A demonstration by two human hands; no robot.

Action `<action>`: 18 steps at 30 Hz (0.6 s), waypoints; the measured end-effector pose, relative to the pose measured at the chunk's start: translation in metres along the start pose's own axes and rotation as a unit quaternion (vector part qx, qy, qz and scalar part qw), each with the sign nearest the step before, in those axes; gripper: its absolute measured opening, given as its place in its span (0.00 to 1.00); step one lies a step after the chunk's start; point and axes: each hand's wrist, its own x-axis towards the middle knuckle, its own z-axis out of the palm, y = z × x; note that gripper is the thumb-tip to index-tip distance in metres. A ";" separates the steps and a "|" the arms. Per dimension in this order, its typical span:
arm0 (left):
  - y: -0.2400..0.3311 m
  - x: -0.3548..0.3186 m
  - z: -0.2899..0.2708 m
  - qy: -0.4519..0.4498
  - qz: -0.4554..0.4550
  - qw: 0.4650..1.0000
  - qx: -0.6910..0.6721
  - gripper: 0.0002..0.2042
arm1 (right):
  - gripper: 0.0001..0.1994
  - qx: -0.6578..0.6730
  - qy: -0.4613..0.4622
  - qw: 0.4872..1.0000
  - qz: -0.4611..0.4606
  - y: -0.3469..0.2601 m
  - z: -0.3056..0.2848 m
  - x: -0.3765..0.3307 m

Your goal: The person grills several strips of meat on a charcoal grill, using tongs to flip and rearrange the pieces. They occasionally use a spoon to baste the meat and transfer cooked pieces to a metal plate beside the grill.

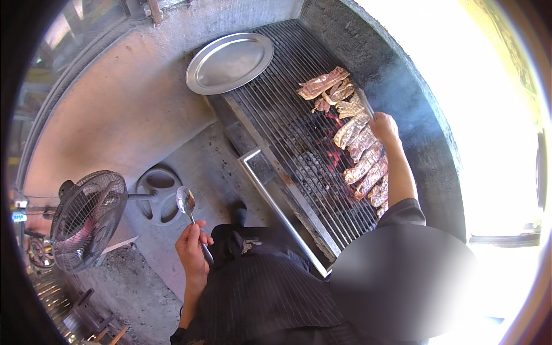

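My left hand (193, 248), low and left of the grill, is closed around the handle of a metal spoon (185, 200), its bowl pointing up and away from me. Over on the right, my right hand (384, 127) reaches across the grill grate (282, 92) and grips slim metal tongs (364, 103). Their far end is down among the strips of meat (363, 141), which lie in a row along the grate's right side. A larger piece of meat (324, 83) rests at the far end of that row. Glowing coals show beneath the bars.
An oval metal platter (230, 62) sits at the grate's far left corner. A metal rail (282, 211) runs along the grill's near side. A fan (89, 221) stands on a round base (159, 194) at left. Smoke drifts by the curved wall (414, 121). A blurred patch covers the lower right.
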 end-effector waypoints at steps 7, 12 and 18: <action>0.002 -0.003 0.001 -0.002 0.003 1.000 -0.008 0.13 | 0.17 0.005 0.050 0.999 0.017 0.007 0.009 0.006; 0.004 -0.004 0.004 -0.009 -0.003 1.000 -0.001 0.13 | 0.16 -0.030 0.034 0.996 0.075 0.010 0.011 0.018; 0.003 -0.004 0.001 -0.012 0.002 1.000 0.000 0.13 | 0.17 -0.015 0.003 0.999 0.036 0.004 0.012 0.012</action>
